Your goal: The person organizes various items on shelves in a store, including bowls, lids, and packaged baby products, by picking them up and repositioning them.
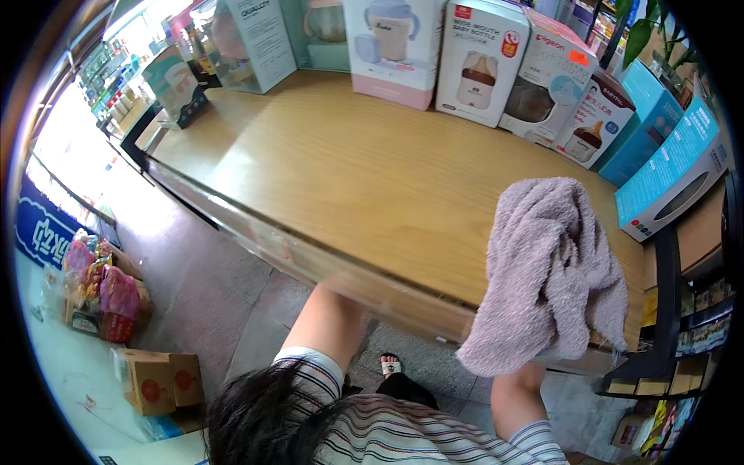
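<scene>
A crumpled mauve terry cloth (pixel 540 279) lies on the right end of a wood-grain shelf (pixel 349 168) and hangs over its front edge. Both my hands are out of view. My left forearm (pixel 328 319) reaches to the shelf's front edge and passes out of sight there. My right forearm (pixel 519 392) ends at the edge under the hanging cloth; whether that hand touches the cloth cannot be told. Boxed baby bottles stand along the back: a white and pink box (pixel 395 52), a white wide-mouth bottle box (pixel 482 64) and a Pigeon box (pixel 546 81).
Blue boxes (pixel 668 168) stand at the shelf's right end, a small carton (pixel 174 87) at its left end. A clear strip (pixel 285 244) runs along the front edge. Cardboard boxes (pixel 151 381) and bagged goods (pixel 110 290) are at the lower left. Dark racks (pixel 668 279) hold goods at right.
</scene>
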`<state>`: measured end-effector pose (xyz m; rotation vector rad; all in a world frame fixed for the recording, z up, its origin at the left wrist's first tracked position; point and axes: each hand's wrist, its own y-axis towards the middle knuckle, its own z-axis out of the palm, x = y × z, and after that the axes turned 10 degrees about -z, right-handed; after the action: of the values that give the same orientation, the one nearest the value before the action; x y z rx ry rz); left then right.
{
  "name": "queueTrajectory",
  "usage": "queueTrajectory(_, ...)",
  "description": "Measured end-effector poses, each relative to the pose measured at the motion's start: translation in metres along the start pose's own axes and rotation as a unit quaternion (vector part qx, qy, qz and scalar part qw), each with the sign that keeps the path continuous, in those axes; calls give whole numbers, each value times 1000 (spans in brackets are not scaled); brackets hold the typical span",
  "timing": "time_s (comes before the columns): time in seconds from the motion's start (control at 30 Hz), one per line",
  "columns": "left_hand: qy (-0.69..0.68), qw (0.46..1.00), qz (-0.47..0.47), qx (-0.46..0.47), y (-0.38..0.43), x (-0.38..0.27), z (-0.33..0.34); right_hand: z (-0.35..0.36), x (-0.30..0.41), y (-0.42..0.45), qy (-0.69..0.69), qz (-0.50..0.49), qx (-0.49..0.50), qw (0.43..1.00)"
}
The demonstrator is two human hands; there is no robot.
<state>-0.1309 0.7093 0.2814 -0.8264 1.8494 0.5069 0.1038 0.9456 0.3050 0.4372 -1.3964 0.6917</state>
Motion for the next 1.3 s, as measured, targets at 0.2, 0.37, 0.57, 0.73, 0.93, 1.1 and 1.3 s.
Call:
queueTrajectory(0.2, -240, 966, -65, -69, 80, -18, -69, 86, 12, 37, -107, -55, 95, 988)
queueTrajectory(0.37, -403, 905, -131, -32, 135, -3, -130, 166, 5, 71, -277, -105, 103, 949)
queueTrajectory(0.57, -480, 854, -193, 58, 174, 36, -166, 232, -31, 102, -515, -88, 27, 852)
queueTrajectory(0.73, -503, 825, -221, 131, 189, 53, -185, 257, -51, 91, -618, -56, -20, 784)
queueTrajectory(0.93, -504, 798, -250, 216, 175, 71, -199, 313, 6, -14, -365, 11, -13, 931)
queueTrajectory(1.1, -405, 827, -317, 226, 122, 70, -212, 257, -16, -169, -111, 22, -98, 989)
queueTrajectory(1.3, -341, 789, -264, 438, 8, 103, -235, 219, -99, -363, -75, 120, -346, 928)
